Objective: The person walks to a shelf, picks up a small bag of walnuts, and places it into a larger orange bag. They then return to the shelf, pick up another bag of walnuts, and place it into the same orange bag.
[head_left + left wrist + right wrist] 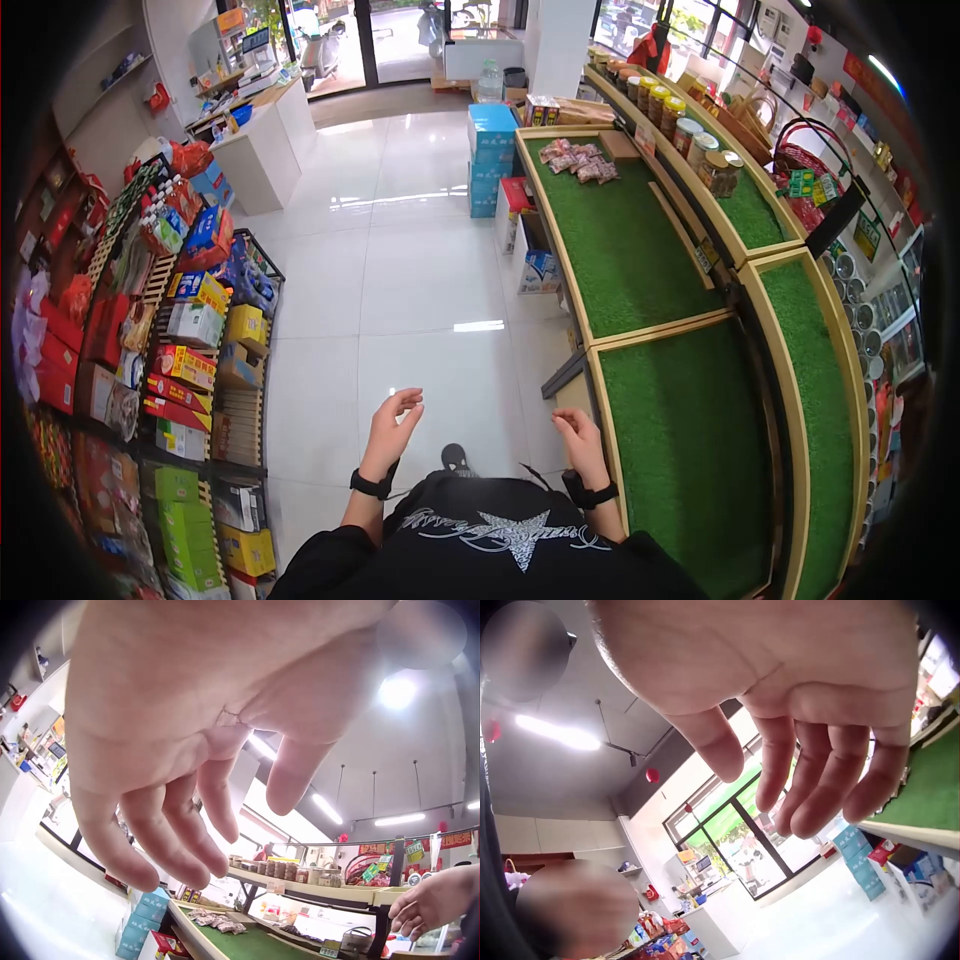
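My left hand point(393, 428) hangs in the air over the tiled floor, its fingers loosely bent with nothing between them. In the left wrist view the palm and fingers point(180, 832) show bare. My right hand point(581, 440) is held up close beside the wooden rim of the green-lined display shelf point(597, 375), its fingers relaxed. The right wrist view shows that palm and its loosely bent fingers point(817, 780) holding nothing. Packets of snacks point(580, 160) lie at the far end of the shelf's green mat.
Glass jars point(690, 135) line the upper shelf at right. Blue cartons point(492, 160) and open boxes point(537, 265) stand along the shelf's foot. Racks of packaged goods point(190, 370) run along the left. A white counter point(265, 150) and glass doors point(400, 45) lie ahead.
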Available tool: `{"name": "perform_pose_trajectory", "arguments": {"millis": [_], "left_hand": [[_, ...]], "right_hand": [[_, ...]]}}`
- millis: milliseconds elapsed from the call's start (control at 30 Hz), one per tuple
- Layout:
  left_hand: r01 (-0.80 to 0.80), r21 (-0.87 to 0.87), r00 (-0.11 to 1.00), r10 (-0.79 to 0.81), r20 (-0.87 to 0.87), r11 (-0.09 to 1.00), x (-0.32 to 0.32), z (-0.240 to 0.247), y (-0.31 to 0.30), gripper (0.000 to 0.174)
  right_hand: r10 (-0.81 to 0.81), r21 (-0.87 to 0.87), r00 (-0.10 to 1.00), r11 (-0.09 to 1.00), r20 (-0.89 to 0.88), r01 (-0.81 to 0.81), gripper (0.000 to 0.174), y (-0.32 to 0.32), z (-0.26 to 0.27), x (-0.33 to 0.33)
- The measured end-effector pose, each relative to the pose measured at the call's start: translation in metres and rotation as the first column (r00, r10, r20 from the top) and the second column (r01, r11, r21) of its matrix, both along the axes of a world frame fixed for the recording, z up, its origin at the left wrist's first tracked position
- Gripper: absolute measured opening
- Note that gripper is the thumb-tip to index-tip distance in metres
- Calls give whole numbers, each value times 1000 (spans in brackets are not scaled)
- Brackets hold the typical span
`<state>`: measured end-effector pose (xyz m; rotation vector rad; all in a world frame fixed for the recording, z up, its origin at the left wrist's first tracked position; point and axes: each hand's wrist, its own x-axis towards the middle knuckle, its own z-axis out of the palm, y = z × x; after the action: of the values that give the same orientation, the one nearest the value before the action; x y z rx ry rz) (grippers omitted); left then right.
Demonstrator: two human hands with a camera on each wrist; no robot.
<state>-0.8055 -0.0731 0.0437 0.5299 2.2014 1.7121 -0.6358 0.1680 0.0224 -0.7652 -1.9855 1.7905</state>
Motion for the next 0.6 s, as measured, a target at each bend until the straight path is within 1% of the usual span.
{"name": "perform_pose_trajectory", "arguments": {"millis": [33,100,133,200,233,300,433,600], "left_hand": [[3,-9,1000,-3,15,1000,-8,-4,-4,26],[-10,-18,1000,10,6,1000,-24,-8,-11,25],[-4,-29,1000,5,9,1000,-30,-9,-15,25],[-52,-12,993,53,107,999,-34,-13,-19,25],[-58,-10,990,59,128,998,-36,-16,-21,25],[-72,-13,985,73,154,997,-41,-26,-24,25],[-90,-21,977,92,191,996,-56,-34,-23,26],[-98,-51,977,106,187,994,-94,-32,-1,26]], "right_hand": [[-3,-9,1000,1000,15,3,15,-4,-2,-9],[73,-20,997,997,30,-73,17,-12,-8,-26],[68,-30,997,997,33,-67,17,-15,-9,-34],[129,0,983,991,130,-131,16,-18,-12,-48],[129,-6,983,992,132,-129,16,-18,-14,-56],[130,49,984,989,121,-137,15,-14,-16,-73],[147,90,983,983,112,-158,15,-2,-8,-111],[194,107,973,972,128,-208,16,19,-19,-160]]}}
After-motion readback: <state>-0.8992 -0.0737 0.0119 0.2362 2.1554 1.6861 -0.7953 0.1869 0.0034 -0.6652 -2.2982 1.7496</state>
